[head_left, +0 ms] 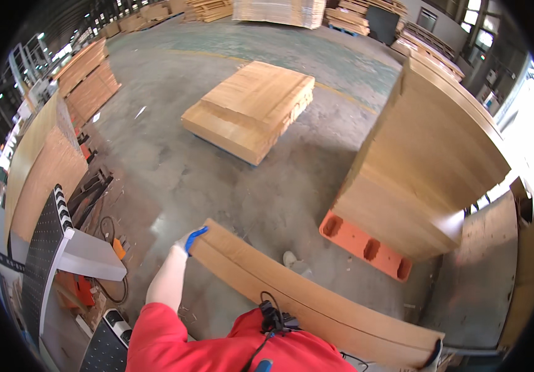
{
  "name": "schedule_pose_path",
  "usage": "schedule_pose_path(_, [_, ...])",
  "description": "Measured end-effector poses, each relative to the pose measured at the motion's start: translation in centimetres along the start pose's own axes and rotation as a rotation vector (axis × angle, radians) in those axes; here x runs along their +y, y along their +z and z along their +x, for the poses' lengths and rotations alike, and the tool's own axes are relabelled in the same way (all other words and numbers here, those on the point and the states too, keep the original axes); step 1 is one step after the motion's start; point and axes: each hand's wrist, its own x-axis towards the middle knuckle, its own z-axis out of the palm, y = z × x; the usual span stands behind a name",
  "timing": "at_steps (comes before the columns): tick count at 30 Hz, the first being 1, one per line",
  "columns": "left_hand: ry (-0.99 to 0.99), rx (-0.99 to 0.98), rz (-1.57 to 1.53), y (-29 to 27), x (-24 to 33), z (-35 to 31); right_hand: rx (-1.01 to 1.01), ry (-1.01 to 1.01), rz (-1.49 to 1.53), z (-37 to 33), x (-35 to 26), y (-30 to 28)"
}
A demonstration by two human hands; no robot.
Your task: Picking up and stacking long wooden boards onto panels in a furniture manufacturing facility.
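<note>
One long board (pixel 316 297), two gloved hands, left (pixel 191 239), right (pixel 433 358)

left hand (pixel 191 239): gloved, arm stretched far-left, fingers curled in a grip | right hand (pixel 433 358): near-right edge, mostly hidden, grip unclear

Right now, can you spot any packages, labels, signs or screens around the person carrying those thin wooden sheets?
None that I can make out: no labels, signs or screens.
Nearest to packaged goods: a low stack of tan wooden sheets on the grey concrete floor, ahead.
A taller tan sheet stack on an orange plastic pallet, right.
</note>
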Motion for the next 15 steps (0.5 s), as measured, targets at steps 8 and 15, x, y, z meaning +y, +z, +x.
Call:
schedule_pose_path(8, [0.307, 0.357, -0.308, -5.5, 5.7, -9.2, -0.331, -0.031, -0.249, 34.1, -13.8, 28.6])
schedule_pose_path(15, [0.419, 0.604, -0.593, -9.3, 3.7, -8.7, -0.538, 0.039, -0.473, 47.1, -19.4, 62.5])
